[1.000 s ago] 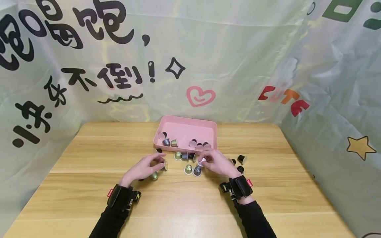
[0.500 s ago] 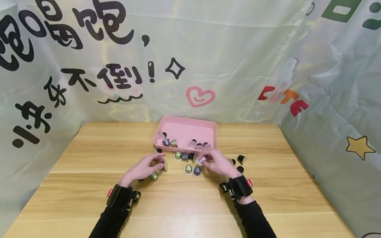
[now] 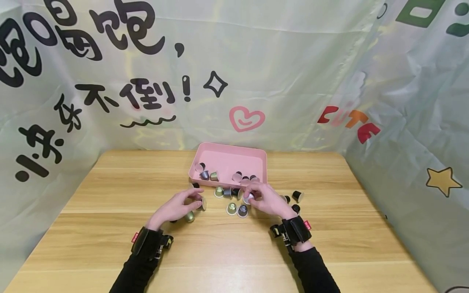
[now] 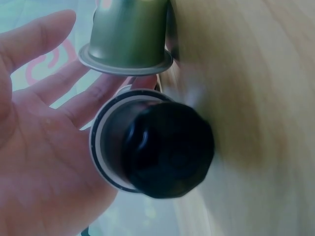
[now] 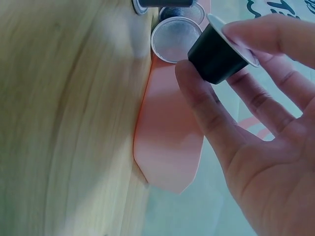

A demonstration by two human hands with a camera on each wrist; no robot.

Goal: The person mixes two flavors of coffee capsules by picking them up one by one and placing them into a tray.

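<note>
Black with a pale rim, a coffee capsule point(image 5: 216, 56) is pinched by the thumb and fingers of my right hand point(image 3: 267, 199), just in front of the pink tray point(image 3: 234, 153). My left hand point(image 3: 178, 206) hovers low over the table among capsules, its fingers loosely extended. A green capsule point(image 4: 129, 37) and a black capsule point(image 4: 170, 150) lie before its palm in the left wrist view and hide part of the fingers. Between the hands stand a green capsule point(image 3: 231, 208) and a dark grey capsule point(image 3: 242, 211).
Several capsules lie inside the tray along its front side, including a grey-blue capsule point(image 3: 204, 175). A row of capsules lines the table in front of it. More black capsules, one a black capsule point(image 3: 298, 196), lie right of my right hand. Printed cloth walls rise behind the table point(image 3: 220, 252).
</note>
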